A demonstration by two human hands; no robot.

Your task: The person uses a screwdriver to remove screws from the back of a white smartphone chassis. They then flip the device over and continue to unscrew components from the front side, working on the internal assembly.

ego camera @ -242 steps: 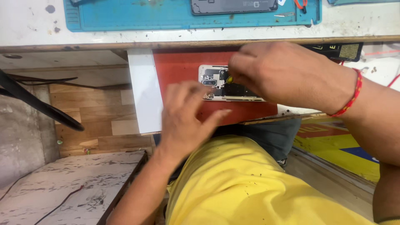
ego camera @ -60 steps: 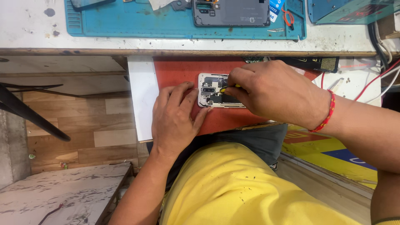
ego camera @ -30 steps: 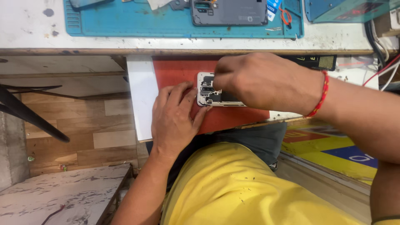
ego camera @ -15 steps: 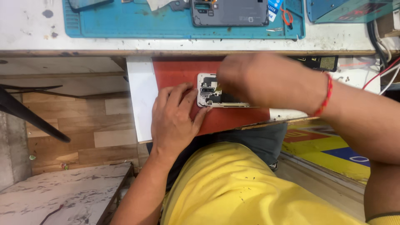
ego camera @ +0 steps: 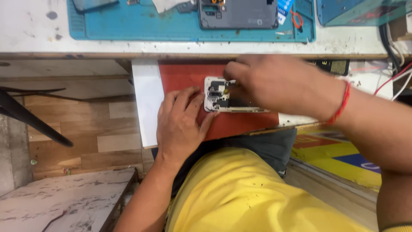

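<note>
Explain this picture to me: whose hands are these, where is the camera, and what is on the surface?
The camera sits on a person's head and looks down, so both hands are that person's own. The left hand lies flat on a red mat, steadying an opened phone with its inner parts showing. The right hand, with a red thread at the wrist, covers the phone's other end, fingers pinched over it; whether it grips a tool is hidden. Farther off, a white bench carries a blue mat with a grey phone body.
</note>
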